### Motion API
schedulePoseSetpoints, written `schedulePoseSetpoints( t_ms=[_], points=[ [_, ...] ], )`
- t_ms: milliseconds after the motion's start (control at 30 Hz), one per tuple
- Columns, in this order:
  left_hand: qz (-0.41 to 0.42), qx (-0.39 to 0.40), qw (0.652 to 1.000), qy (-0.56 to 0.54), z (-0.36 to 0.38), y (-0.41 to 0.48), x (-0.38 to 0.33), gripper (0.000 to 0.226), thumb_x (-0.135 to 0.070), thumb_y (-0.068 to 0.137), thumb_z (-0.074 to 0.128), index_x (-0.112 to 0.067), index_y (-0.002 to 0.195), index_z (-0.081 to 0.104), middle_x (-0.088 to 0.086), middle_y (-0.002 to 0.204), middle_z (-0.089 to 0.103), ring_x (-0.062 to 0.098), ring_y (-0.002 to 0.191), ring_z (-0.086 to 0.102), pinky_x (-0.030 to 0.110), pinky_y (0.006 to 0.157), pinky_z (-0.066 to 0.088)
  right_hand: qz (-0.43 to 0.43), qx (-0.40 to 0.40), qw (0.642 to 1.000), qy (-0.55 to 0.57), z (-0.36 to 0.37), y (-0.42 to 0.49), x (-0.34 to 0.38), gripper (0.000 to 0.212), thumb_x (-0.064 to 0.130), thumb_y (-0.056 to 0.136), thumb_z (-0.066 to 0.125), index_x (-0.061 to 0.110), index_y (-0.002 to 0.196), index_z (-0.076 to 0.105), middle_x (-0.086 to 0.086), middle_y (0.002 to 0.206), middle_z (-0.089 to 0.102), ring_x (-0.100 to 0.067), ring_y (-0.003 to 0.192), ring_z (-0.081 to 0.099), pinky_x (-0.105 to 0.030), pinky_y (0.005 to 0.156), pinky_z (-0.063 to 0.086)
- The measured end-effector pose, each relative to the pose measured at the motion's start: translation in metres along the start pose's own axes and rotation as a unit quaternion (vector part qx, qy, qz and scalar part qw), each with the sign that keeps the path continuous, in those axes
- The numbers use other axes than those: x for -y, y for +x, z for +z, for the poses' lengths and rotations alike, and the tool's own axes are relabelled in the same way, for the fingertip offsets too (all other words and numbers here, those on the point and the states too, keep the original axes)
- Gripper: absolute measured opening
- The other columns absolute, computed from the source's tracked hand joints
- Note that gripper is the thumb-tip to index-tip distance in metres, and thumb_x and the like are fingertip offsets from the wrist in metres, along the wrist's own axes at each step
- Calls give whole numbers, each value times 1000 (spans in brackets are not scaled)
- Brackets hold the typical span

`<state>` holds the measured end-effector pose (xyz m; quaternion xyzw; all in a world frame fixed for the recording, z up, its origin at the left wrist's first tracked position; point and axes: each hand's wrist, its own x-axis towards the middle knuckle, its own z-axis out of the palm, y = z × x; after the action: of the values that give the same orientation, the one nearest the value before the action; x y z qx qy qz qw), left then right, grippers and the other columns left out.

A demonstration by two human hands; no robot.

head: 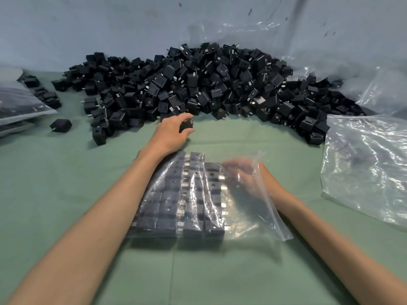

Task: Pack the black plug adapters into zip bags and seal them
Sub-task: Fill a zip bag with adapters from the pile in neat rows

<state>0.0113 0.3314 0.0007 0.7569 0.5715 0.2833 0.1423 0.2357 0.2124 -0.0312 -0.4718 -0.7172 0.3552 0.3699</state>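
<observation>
- Filling step in hand: the zip bag (253, 219) is lying flat on the green-covered counter (198, 274), with its mouth facing right and not yet sealed.
- Packed adapters (169, 208) are sitting in neat rows in the bag's left part; the right part is showing bare plastic.
- Left hand (174, 133) is pinching one black adapter (186, 127) at the near edge of the big loose pile (198, 84).
- Right hand (244, 175) is reaching inside the bag mouth, blurred behind plastic; I cannot tell whether it is gripping anything.
- Next move, by my judgement: carrying that adapter to the mouth and slotting it beside the last row, then sealing once the bag is full.
- Spare clear bags (363, 168) are lying at right, filled bags (19, 102) at left.
- No brand, label or writing is reading clearly.
</observation>
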Motion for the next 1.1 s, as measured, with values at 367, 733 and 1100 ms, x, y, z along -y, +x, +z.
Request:
schedulePoseSetpoints(
  t_ms=[367, 733, 1100],
  points=[
    [87, 57, 976, -190, -22, -75, -48, 47, -25, 82, 73, -24, 126, 56, -4, 99, 62, 6, 78, 67, 12, 69, 49, 148, 233, 957, -90, -82, -5, 48, 28, 1, 96, 47, 19, 100, 69, 15, 96, 72, -2, 92, 67, -12, 80, 52],
    [147, 79, 943, -289, -16, -96, -87, 36, -17, 72, 81, -10, 104, 66, 1, 93, 72, 8, 83, 67, 23, 81, 53, -70, 60, 975, -202, -61, -11, 94, 56, 52, 76, 63, 22, 122, 60, 9, 109, 66, -3, 74, 69, -16, 60, 52],
    [146, 57, 930, -332, -13, -99, -93, 37, -10, 69, 83, -10, 96, 58, 5, 86, 69, 12, 76, 68, 28, 78, 56, -129, 26, 961, -242, -58, -11, 91, 43, 39, 80, 64, 12, 113, 65, 12, 92, 59, 0, 76, 57, -15, 64, 49]
  ],
)
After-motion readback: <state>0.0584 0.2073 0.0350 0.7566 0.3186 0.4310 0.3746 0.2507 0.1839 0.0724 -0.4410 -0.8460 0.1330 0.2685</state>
